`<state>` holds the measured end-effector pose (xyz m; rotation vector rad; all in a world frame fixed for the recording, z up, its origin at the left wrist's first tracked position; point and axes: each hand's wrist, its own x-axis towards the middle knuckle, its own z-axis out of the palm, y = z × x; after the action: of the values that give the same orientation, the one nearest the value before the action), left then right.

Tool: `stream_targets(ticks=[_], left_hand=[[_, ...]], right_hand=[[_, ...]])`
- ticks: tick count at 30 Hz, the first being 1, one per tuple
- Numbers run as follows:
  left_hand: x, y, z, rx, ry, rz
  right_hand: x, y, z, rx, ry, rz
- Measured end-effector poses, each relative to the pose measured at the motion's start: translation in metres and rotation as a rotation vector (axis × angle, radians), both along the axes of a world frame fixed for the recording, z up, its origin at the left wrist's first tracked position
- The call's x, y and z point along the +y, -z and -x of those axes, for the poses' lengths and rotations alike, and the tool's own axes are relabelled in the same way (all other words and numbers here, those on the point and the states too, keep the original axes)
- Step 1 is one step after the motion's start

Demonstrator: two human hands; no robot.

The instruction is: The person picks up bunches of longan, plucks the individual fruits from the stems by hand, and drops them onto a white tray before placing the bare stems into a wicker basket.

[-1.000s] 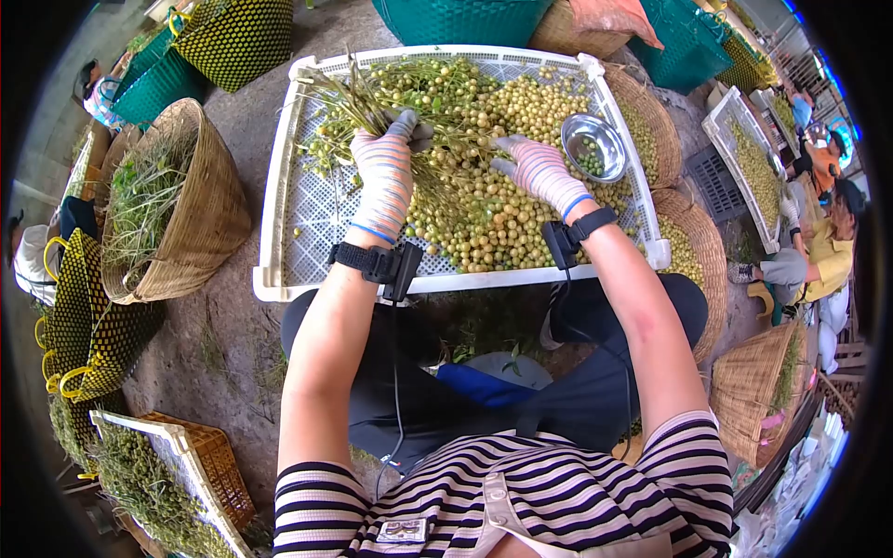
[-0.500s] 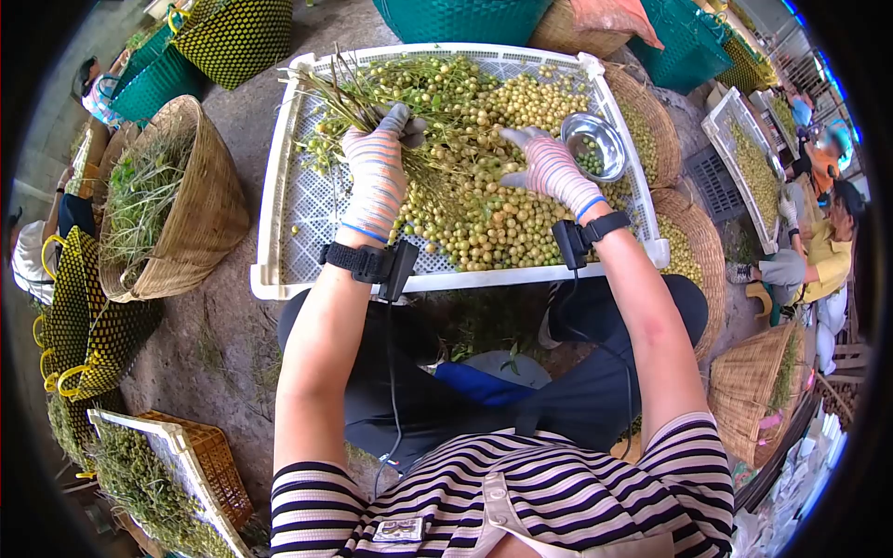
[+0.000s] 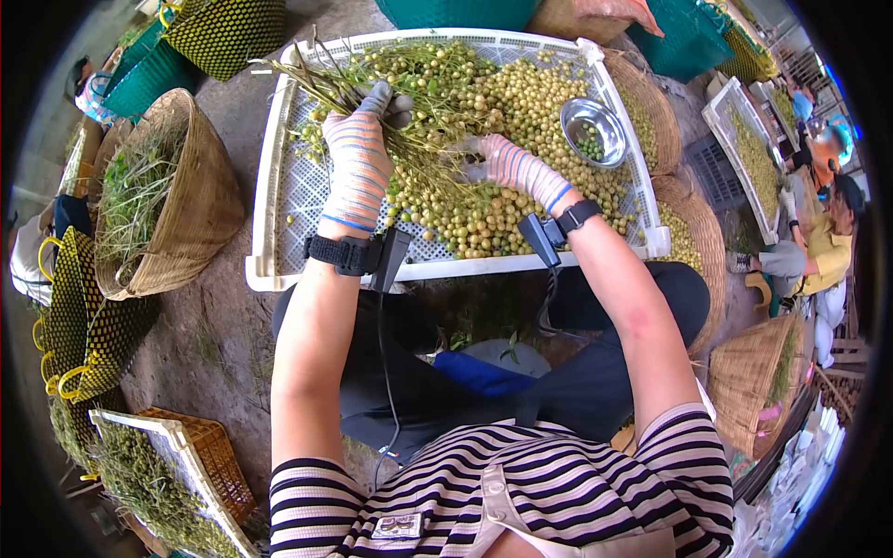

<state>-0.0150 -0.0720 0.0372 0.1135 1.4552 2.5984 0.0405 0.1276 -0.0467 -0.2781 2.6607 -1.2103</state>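
Observation:
My left hand (image 3: 358,153), in a striped glove with grey fingers, is closed around a bundle of thin dry stems (image 3: 321,79). Their twiggy ends fan out to the right over a white lattice tray (image 3: 296,195). My right hand (image 3: 512,166), gloved the same way, has its fingers curled at the twig ends, slightly blurred. Loose round yellow-green berries (image 3: 465,219) cover much of the tray, and stems with berries on them (image 3: 419,79) lie at its far side. A steel bowl (image 3: 609,139) with a few green berries sits at the tray's right.
Left of the tray stands a woven basket (image 3: 214,205) of stripped stems. Round baskets of berries (image 3: 693,219) are close on the right. Green tubs (image 3: 456,11) stand beyond the tray. A person in a yellow top (image 3: 823,246) sits far right beside another tray (image 3: 758,153).
My right hand has moved left from above the loose berries to the twig ends, its fingers drawing in. My left hand keeps the bundle and has shifted slightly left and up.

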Motion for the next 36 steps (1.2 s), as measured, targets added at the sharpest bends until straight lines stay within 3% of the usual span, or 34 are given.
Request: stream_targets(ticks=[1, 2, 4, 6, 8, 10, 12, 13, 14, 16, 18, 20, 21, 23, 28, 30, 31, 32, 34, 35, 36], left_hand=[[0.0, 0.0, 0.0, 0.019, -0.004, 0.005], [0.0, 0.0, 0.001, 0.019, -0.002, 0.006], [-0.002, 0.0, 0.001, 0.023, 0.001, -0.031], [-0.004, 0.002, 0.004, 0.017, -0.003, -0.026], [-0.005, 0.004, 0.005, 0.013, -0.006, -0.02], [-0.006, 0.006, 0.003, 0.132, -0.032, 0.032], [-0.008, 0.008, 0.005, 0.112, -0.035, 0.041], [-0.009, 0.01, 0.006, 0.089, -0.04, 0.053], [-0.009, 0.012, 0.006, 0.09, -0.04, 0.053], [-0.01, 0.013, 0.009, 0.069, -0.072, 0.047], [-0.011, 0.016, 0.009, 0.051, -0.066, 0.045], [-0.009, 0.02, 0.006, 0.095, -0.018, 0.033], [-0.007, 0.021, 0.005, 0.091, -0.019, 0.039], [-0.005, 0.021, 0.003, 0.078, -0.024, 0.036], [-0.008, 0.019, 0.004, 0.057, -0.056, 0.029], [-0.013, 0.022, 0.008, 0.044, -0.059, 0.04], [-0.015, 0.024, 0.011, 0.033, -0.059, 0.051], [-0.015, 0.021, 0.013, 0.021, -0.125, 0.054], [-0.024, 0.016, 0.016, 0.099, -0.144, 0.017], [-0.026, 0.014, 0.017, 0.055, -0.14, -0.033], [-0.031, 0.008, 0.017, 0.022, -0.114, -0.008]], right_hand=[[-0.001, 0.002, -0.003, -0.065, -0.005, 0.163], [-0.002, 0.0, -0.007, -0.065, -0.003, 0.163], [-0.006, -0.004, -0.019, 0.166, -0.034, 0.348], [-0.012, -0.015, -0.024, 0.219, -0.031, 0.312], [-0.012, -0.026, -0.019, -0.29, 0.04, 0.129], [-0.001, -0.011, -0.014, -0.298, 0.12, 0.148], [0.011, -0.016, -0.013, -0.012, 0.106, -0.491], [0.025, 0.004, -0.005, -0.116, 0.2, -0.254], [0.027, 0.002, -0.011, -0.116, 0.2, -0.254], [0.028, -0.011, -0.022, 0.153, 0.142, -0.282], [0.027, -0.009, -0.022, 0.208, 0.13, -0.137], [0.027, -0.024, -0.025, 0.116, 0.121, -0.522], [0.022, -0.033, -0.025, 0.117, 0.121, -0.523], [0.011, -0.046, -0.023, -0.033, 0.15, -0.819], [0.023, -0.023, -0.019, 0.065, 0.156, -0.796], [0.024, -0.021, -0.017, 0.369, 0.055, -0.589], [0.03, -0.024, -0.02, 0.163, 0.1, -0.595], [0.03, -0.033, -0.021, 0.161, 0.099, -0.593], [0.033, -0.044, -0.025, -0.253, 0.229, -0.717], [0.049, -0.027, -0.028, -0.088, 0.225, -0.758], [0.057, -0.021, -0.03, -0.083, 0.222, -0.762]])
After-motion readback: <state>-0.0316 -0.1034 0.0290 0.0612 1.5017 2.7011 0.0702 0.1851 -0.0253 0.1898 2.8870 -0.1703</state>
